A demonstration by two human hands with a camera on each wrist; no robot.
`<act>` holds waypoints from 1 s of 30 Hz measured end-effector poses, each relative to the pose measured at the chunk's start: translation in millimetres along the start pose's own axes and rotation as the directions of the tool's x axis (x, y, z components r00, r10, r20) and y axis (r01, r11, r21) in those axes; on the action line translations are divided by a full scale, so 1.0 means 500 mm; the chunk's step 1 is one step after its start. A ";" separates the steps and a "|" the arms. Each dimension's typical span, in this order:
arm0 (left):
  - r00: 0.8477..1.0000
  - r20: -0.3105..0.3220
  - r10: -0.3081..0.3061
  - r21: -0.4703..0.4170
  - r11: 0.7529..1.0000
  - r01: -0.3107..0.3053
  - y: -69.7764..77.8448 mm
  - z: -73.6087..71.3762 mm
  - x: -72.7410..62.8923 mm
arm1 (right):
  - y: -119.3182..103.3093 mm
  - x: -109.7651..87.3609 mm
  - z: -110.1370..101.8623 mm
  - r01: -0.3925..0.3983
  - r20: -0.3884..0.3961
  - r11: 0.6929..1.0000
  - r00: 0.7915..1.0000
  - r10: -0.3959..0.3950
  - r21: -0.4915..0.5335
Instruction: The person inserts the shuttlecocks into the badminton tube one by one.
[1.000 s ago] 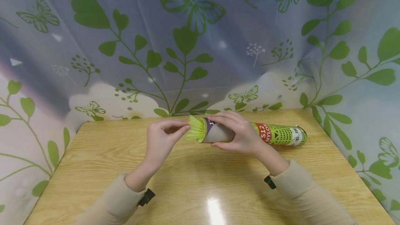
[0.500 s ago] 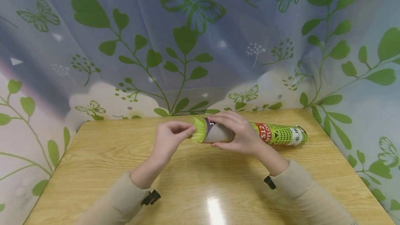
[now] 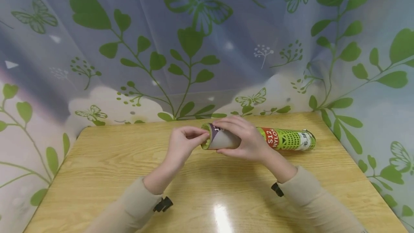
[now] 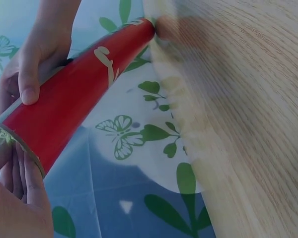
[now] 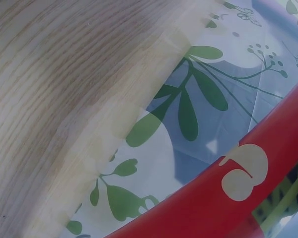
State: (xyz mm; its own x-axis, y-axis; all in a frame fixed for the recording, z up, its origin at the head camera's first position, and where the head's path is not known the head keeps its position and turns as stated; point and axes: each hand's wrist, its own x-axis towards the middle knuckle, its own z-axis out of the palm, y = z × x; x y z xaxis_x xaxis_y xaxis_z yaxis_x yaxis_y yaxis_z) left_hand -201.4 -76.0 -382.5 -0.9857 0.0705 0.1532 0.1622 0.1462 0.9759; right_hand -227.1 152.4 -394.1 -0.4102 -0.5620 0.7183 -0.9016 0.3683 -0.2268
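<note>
A shuttlecock tube [image 3: 288, 139], printed green and red with "S12 NYLON" on it, lies sideways near the far edge of the table. My right hand [image 3: 246, 138] grips it from above, thumb on the near side, close to its left end. At the tube's round mouth, my left hand [image 3: 182, 145] pinches a yellow-green nylon shuttlecock with thumb and fingers. Most of the shuttlecock is inside; a bit of its skirt [image 4: 6, 137] shows by the fingertips in the left wrist view. The tube's red side [image 5: 203, 203] crosses the right wrist view.
The wooden table [image 3: 129, 182] spreads out beneath both forearms. A cloth [image 3: 145, 64] printed with leaves and butterflies hangs behind the far edge and at both sides. Dark straps [image 3: 163, 204] are on the wrists.
My left hand has moved right, up to the tube's mouth, and the shuttlecock's skirt that stuck out has gone inside. The right hand still holds the tube in nearly the same place.
</note>
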 end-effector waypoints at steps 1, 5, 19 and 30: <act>1.000 0.000 0.000 0.001 1.000 0.000 0.000 0.000 -0.001 | 0.000 0.001 0.000 0.002 0.000 1.000 1.000 -0.002 0.002; 1.000 0.009 -0.018 0.000 1.000 0.018 0.001 -0.005 -0.001 | -0.001 0.003 0.002 0.014 -0.001 1.000 1.000 -0.014 0.006; 0.995 0.084 -0.048 -0.066 0.996 0.054 -0.001 -0.060 -0.013 | -0.005 0.013 0.011 -0.014 0.009 1.000 1.000 0.014 -0.016; 0.993 0.066 -0.095 -0.040 0.994 0.098 -0.040 -0.127 -0.033 | -0.001 0.017 0.048 -0.069 0.121 0.996 0.990 0.076 -0.059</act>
State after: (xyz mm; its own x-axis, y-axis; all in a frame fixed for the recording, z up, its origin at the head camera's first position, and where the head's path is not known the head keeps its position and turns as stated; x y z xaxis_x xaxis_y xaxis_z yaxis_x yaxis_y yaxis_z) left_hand -191.6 -142.7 -394.8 -0.9914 0.1212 0.0492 0.0630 0.1132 0.9916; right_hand -233.5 129.6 -403.9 -0.4911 -0.6181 0.6138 -0.8614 0.4496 -0.2364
